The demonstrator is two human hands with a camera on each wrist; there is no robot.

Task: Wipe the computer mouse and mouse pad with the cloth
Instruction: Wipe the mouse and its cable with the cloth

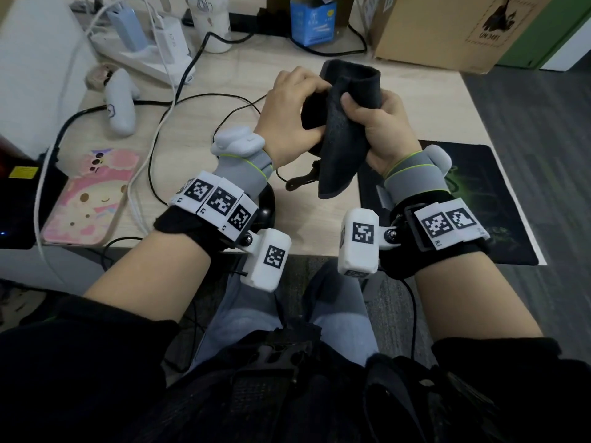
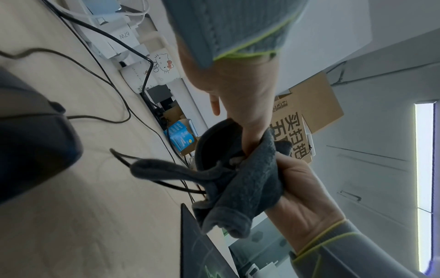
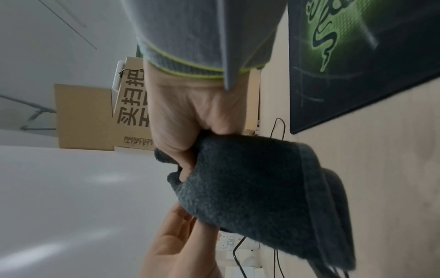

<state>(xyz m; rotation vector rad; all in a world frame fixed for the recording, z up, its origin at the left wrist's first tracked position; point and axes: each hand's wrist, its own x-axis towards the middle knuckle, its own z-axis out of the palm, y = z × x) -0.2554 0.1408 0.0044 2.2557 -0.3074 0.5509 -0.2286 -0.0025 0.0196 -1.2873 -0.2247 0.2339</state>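
Both hands are raised over the desk. My left hand (image 1: 287, 110) grips the black computer mouse (image 1: 311, 115), fingers curled over its top. My right hand (image 1: 377, 123) grips the dark grey cloth (image 1: 342, 148), which is wrapped against the mouse's right side and hangs down below it. In the left wrist view the mouse (image 2: 212, 146) shows as a dark rounded shell half covered by the cloth (image 2: 252, 188). The right wrist view has the cloth (image 3: 250, 178) bunched in my right hand (image 3: 181, 116). The black mouse pad (image 1: 479, 193) with a green logo lies flat under my right wrist.
A white controller (image 1: 120, 103), a power strip (image 1: 144, 55) and loose cables (image 1: 166, 123) crowd the left of the desk. A pink phone case (image 1: 92, 196) lies front left. A cardboard box (image 1: 447, 27) and a blue box (image 1: 311, 20) stand at the back.
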